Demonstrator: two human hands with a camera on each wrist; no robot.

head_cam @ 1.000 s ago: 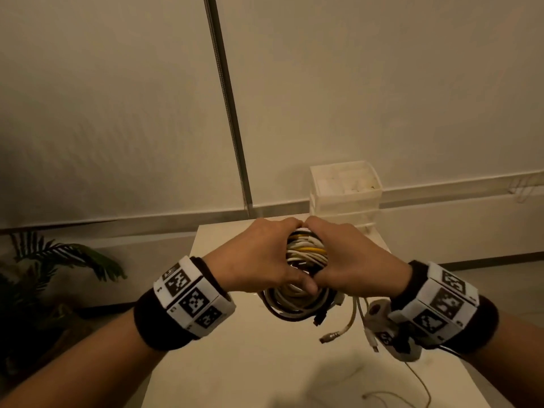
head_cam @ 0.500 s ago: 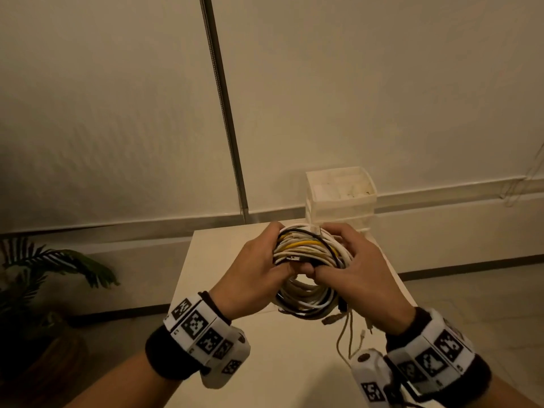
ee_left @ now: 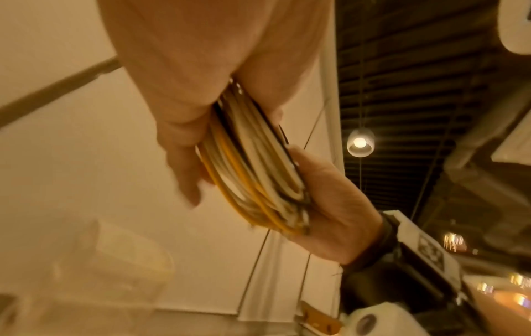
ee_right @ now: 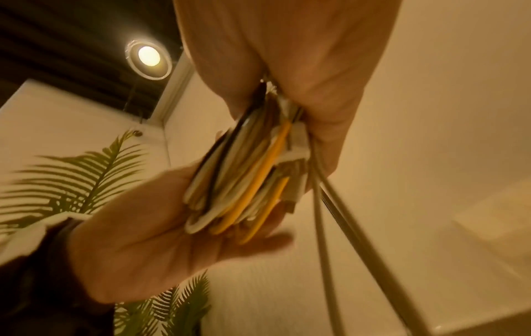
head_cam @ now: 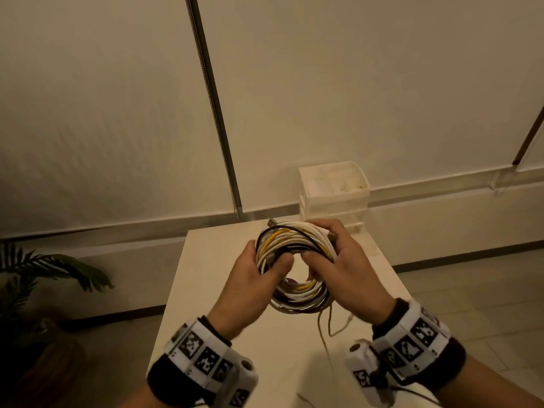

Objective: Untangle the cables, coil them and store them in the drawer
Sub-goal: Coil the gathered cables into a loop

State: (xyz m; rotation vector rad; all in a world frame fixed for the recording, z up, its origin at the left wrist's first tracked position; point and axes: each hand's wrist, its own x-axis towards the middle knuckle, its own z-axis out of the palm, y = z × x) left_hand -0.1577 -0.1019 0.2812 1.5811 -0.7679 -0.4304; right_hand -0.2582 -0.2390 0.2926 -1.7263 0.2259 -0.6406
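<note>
A coil of white, yellow and black cables (head_cam: 295, 241) is held above the white table (head_cam: 206, 290). My left hand (head_cam: 265, 270) grips its left side with the thumb in the opening. My right hand (head_cam: 334, 260) grips its right side. A few loose ends (head_cam: 323, 328) hang from the bottom of the coil. In the left wrist view the coil (ee_left: 252, 170) is squeezed between my left hand (ee_left: 184, 163) and right hand (ee_left: 330, 204). The right wrist view shows the coil (ee_right: 244, 181) edge-on, with my right hand (ee_right: 316, 127) above and my left hand (ee_right: 149, 238) below. The white drawer unit (head_cam: 334, 198) stands at the table's far right.
A potted palm (head_cam: 44, 275) stands on the floor to the left of the table. A wall with a dark vertical strip (head_cam: 217, 119) runs behind the table. A thin cable (head_cam: 306, 400) lies near the table's front edge.
Both hands have drawn the coil nearer and lower. It has turned so that its opening faces me. The thumbs now sit at the inner edge.
</note>
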